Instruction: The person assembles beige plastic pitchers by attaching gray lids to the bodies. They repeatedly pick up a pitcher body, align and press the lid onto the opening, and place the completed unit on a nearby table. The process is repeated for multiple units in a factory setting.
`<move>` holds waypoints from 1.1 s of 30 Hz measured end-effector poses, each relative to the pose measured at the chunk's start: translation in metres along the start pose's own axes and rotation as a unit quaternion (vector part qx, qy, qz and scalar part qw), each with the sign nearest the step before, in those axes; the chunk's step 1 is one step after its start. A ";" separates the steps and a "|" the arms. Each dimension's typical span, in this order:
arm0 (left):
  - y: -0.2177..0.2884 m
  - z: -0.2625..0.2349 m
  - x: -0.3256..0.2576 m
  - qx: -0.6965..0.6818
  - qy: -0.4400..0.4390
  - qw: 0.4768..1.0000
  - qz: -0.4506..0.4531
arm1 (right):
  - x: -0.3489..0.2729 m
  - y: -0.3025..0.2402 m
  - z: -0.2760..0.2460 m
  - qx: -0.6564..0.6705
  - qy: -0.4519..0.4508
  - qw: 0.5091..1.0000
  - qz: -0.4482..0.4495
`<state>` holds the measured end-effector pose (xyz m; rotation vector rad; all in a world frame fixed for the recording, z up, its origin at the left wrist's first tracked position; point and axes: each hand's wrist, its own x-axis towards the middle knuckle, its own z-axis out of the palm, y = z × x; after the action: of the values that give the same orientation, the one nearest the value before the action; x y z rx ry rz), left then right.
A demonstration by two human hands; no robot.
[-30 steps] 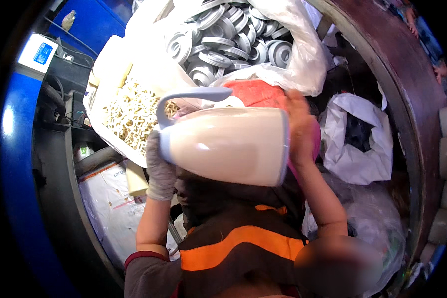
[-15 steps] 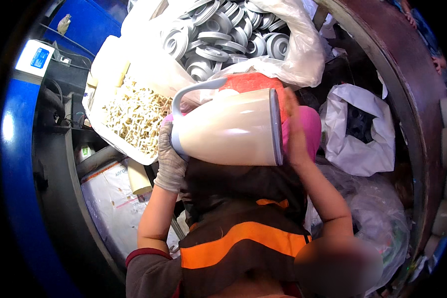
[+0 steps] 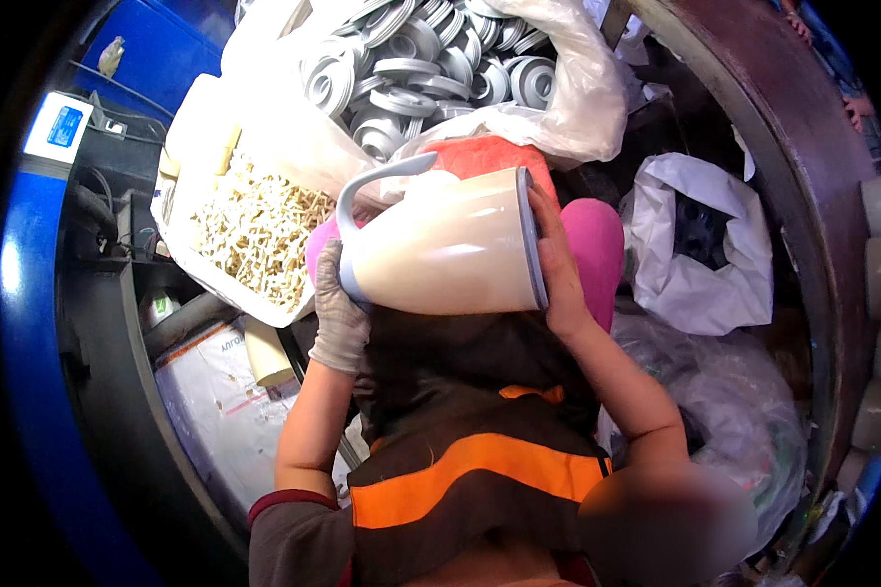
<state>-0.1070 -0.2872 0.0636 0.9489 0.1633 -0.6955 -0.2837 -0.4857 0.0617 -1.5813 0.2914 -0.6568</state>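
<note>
A beige plastic jug (image 3: 440, 245) with a grey-blue curved handle (image 3: 382, 176) lies on its side above my lap. My left hand (image 3: 340, 313), in a pale knit glove, grips its narrow end by the grey band. My bare right hand (image 3: 555, 269) rests against the wide grey-edged end, its fingers partly hidden behind the rim. Beyond the jug is an orange-red cloth (image 3: 499, 157). My pink-covered knees show on both sides of the jug.
A plastic-lined bag of grey round lids (image 3: 411, 78) stands ahead. Small cream parts (image 3: 259, 230) fill a white container at left. A white sack (image 3: 656, 274) with dark pieces sits at right, inside a dark metal edge (image 3: 773, 127). Another person's hand (image 3: 857, 110) shows far right.
My right hand, blurred and beside the wide end before, now lies against it. The jug has shifted slightly up and left in view, along with the surroundings.
</note>
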 end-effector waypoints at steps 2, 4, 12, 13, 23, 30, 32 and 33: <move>-0.002 -0.008 0.005 -0.019 -0.015 1.000 -0.013 | 0.001 0.005 0.001 0.053 0.001 0.998 0.035; 0.004 -0.005 0.003 -0.015 -0.027 1.000 0.006 | 0.003 0.006 0.001 0.057 0.007 0.998 0.038; -0.007 -0.004 -0.001 0.057 -0.009 0.998 0.019 | 0.008 -0.002 -0.004 0.103 0.030 0.991 0.086; -0.003 0.004 -0.008 0.061 -0.036 0.997 0.012 | 0.007 -0.003 -0.005 0.119 0.034 0.988 0.096; 0.000 0.015 -0.023 0.078 -0.036 0.996 -0.022 | -0.008 -0.002 -0.015 0.123 0.062 0.985 0.104; 0.001 0.015 -0.021 0.117 -0.089 0.989 -0.008 | 0.012 0.028 -0.025 0.261 0.102 0.933 0.224; 0.000 0.013 -0.022 0.122 -0.092 0.988 -0.002 | 0.013 0.030 -0.030 0.230 0.099 0.941 0.228; 0.002 0.010 -0.022 0.116 -0.098 0.988 -0.011 | 0.013 0.032 -0.035 0.214 0.096 0.944 0.231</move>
<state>-0.1244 -0.2838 0.0806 1.0945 -0.0816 -0.8364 -0.2871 -0.5253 0.0338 -0.9843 0.6017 -0.4656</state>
